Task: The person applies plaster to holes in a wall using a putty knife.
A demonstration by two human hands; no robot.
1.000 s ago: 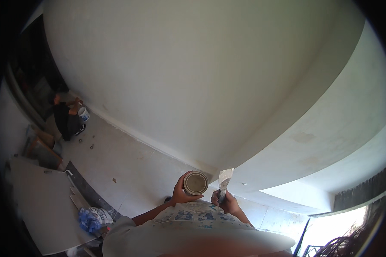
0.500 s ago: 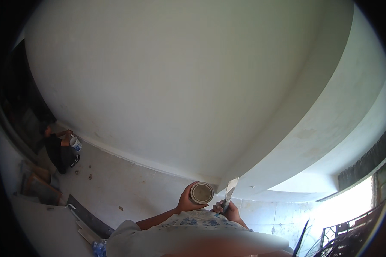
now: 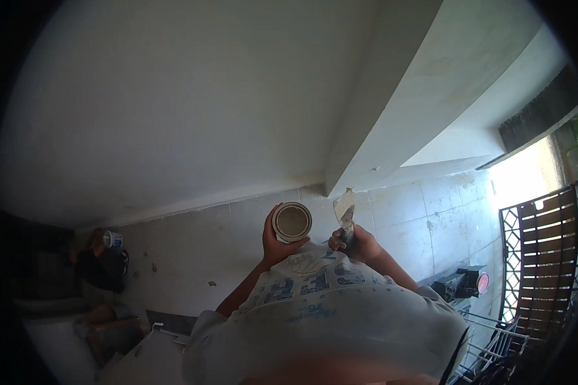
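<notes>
The left hand wraps a round tin, mouth up and level for dipping. At three o'clock, the right hand grips a putty knife, blade upright.

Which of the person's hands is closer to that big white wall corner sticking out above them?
The right. The right hand holds a putty knife whose blade tip reaches just below the wall corner. The left hand, holding a round tin, sits further left and lower.
</notes>
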